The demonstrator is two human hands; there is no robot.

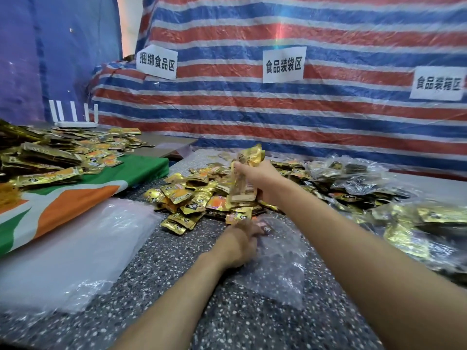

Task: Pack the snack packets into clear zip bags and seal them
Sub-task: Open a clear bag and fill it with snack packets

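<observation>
A loose heap of gold snack packets [192, 195] lies on the speckled table. Above the heap, my right hand [260, 180] grips an upright stack of gold packets [243, 178]. My left hand [242, 242] is blurred; it rests at the mouth of a clear zip bag [280, 263] lying flat in front of me. Its fingers seem to hold the bag's edge, next to a small packet [265, 227]. How the left fingers lie is hard to tell.
A stack of empty clear bags [70, 248] lies at the left. Filled clear bags [353, 178] and more at the right [429, 231] pile up. A green-orange cloth [75, 198] with more packets [50, 157] covers the left table. A striped tarp [278, 109] backs the table.
</observation>
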